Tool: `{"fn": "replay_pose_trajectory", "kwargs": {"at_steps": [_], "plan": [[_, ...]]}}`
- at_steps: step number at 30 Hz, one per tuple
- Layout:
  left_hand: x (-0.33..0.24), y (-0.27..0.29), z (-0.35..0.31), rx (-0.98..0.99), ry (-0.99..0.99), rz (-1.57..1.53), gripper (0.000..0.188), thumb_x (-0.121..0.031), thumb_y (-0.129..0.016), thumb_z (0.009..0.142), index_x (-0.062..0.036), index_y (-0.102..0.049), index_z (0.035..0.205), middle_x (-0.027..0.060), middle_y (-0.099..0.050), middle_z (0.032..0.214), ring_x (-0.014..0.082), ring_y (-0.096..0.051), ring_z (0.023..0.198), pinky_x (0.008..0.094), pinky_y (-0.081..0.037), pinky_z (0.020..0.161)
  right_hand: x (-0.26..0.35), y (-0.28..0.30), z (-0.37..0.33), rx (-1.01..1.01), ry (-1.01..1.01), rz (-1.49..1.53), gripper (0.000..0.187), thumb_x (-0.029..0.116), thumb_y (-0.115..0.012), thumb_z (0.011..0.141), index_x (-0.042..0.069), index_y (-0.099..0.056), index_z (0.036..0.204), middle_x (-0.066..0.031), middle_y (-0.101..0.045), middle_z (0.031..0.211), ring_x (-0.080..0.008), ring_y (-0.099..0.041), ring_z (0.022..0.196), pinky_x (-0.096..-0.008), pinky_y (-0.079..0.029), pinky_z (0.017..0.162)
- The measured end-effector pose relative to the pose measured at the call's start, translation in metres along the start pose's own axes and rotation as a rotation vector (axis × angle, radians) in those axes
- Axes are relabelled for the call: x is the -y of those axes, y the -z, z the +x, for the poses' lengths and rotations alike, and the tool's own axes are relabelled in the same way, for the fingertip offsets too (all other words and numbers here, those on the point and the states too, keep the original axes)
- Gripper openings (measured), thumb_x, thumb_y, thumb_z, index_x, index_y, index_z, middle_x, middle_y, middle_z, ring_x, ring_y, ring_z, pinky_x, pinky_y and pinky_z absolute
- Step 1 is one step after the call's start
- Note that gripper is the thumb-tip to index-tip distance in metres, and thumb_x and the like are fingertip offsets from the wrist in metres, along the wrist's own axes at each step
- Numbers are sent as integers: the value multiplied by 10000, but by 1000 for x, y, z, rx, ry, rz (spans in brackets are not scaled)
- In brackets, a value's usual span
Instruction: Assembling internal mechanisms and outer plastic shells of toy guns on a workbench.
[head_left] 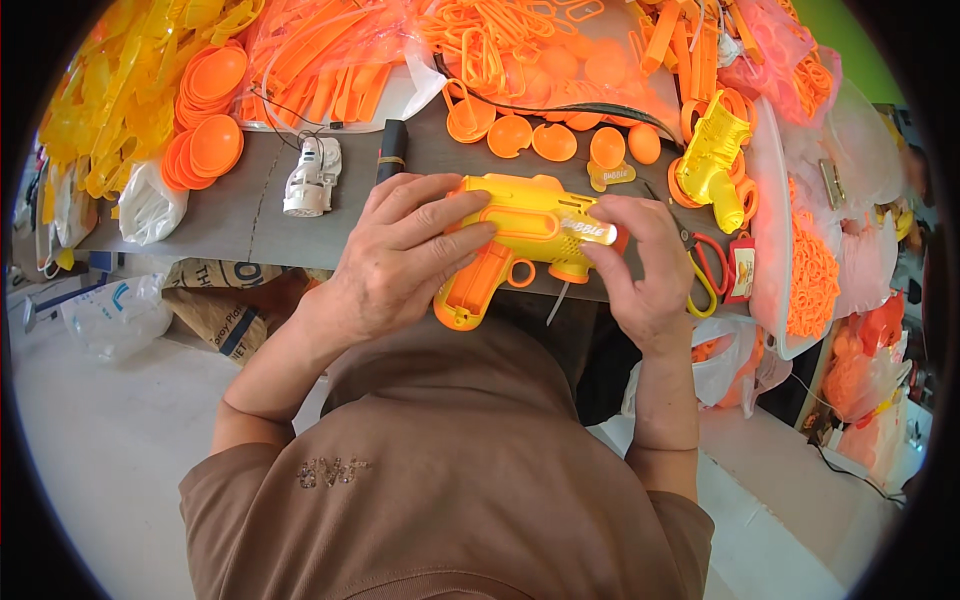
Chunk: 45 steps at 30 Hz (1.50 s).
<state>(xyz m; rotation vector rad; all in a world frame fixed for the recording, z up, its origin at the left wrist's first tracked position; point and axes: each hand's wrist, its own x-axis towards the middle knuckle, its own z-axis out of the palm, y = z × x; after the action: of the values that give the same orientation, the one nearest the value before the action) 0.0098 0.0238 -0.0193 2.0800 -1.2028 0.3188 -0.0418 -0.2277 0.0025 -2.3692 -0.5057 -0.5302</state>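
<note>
A yellow and orange toy bubble gun [525, 212] is held level just above the table's front edge, its orange handle [478, 282] hanging down at the left. My left hand [385, 262] grips its rear end, fingers laid across the yellow side. At the other end my right hand [645, 280] closes its thumb and fingers around the front tip, beside a shiny white lettered patch. An orange ring trigger [521, 273] shows under the body. Below the front, a thin metal shaft [557, 303] sticks out; what it belongs to is hidden.
Orange round caps [553, 143] line the grey table [345, 225]. A white motor unit [312, 178] lies left, near a black block [392, 150]. Scissors [708, 270] and a yellow shell half [712, 165] are at right, beside a bin [768, 230] of orange links.
</note>
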Motion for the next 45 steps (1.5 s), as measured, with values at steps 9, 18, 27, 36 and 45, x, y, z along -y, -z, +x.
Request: {"fn": "replay_pose_trajectory", "kwargs": {"at_steps": [9,18,27,36,45], "plan": [[0,-2,-2,11,-12,2,317,-52,-695,731,-33,-660,1045,129,-602,1146,329,-573,1067,431,-468,858,14,-23,13,18,89,14,499,-50,-737,633,23,-570,1097,-81,-654,927,-263,-584,858,-352,-456,769],[1,-3,-4,5,-17,1,377,-32,-699,719,-40,-640,1091,132,-588,1163,329,-573,1061,429,-474,861,14,-30,16,6,115,41,518,-22,-750,634,33,-564,1114,-65,-670,912,-252,-583,853,-359,-439,772],[-1,-1,-2,61,-59,98,443,-18,-636,678,-40,-631,1121,129,-545,1184,329,-544,1074,449,-454,887,12,-33,-2,-44,96,-66,488,20,-745,664,6,-567,1118,-121,-641,1053,-283,-589,931,-377,-444,828],[2,-7,-5,41,-102,87,466,0,-646,657,-23,-628,1122,133,-543,1172,348,-553,1051,435,-486,846,3,-34,-16,17,206,-198,453,91,-706,732,-2,-563,1152,-137,-593,1179,-301,-572,1062,-456,-384,957],[-8,-1,13,80,-24,13,515,-37,-717,674,6,-559,1162,171,-540,1154,373,-564,1010,425,-508,821,7,-33,-28,123,176,-419,439,218,-608,864,-3,-515,1232,-185,-476,1319,-332,-442,1236,-513,-300,1028]]}}
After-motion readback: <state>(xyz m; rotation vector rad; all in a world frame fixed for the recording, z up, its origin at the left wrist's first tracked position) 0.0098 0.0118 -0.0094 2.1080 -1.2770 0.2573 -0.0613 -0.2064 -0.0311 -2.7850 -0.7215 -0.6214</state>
